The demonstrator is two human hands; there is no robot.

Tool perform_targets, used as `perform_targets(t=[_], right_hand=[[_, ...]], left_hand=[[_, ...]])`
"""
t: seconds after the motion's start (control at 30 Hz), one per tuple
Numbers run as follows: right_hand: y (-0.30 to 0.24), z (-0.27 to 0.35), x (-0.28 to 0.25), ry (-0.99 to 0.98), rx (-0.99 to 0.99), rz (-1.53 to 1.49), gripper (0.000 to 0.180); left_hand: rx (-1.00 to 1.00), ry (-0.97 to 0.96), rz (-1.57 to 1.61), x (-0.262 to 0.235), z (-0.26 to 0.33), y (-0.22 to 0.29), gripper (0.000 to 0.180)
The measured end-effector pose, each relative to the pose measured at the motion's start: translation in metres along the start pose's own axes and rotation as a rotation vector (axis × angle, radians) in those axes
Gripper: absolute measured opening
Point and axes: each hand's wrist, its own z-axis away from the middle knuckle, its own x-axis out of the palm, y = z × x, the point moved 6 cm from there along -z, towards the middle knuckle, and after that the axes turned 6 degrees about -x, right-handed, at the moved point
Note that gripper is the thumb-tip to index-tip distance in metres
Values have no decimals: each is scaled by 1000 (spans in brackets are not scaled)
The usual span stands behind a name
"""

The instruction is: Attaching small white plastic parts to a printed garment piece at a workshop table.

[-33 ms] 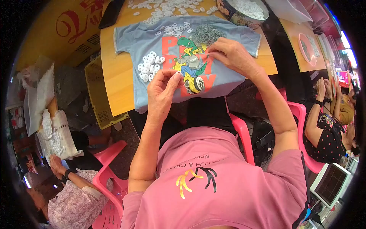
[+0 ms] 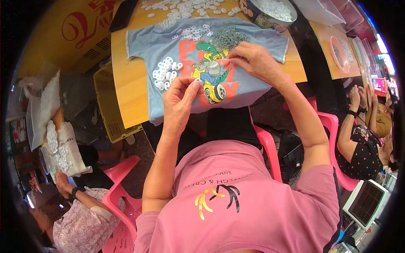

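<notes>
A blue T-shirt with a dinosaur print lies spread over the table, its lower edge hanging off the front. My left hand is above its near part, thumb and forefinger pinched on a small white plastic piece, mostly covered by the fingertips. Just beyond that hand sits a pile of white oval pieces with holes. My right hand hovers at the near edge of a heap of small thin grey parts. Its fingertips are closed together; whatever they hold is too small to make out.
More white pieces lie on the shirt's far part and on the wooden table. A round tin of white pieces stands far right, a dark phone far left. Pink chairs and other seated people flank me.
</notes>
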Motion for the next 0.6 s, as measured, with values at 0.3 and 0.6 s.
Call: perform_targets(t=[0.3,0.6], right_hand=[[-7,3,13,15,20,75,10],[-11,15,7,86,-20,-95,12]], left_hand=[[46,-46,25,-1,-1,0,16],[75,-86,80,-3,-3,-1,15]])
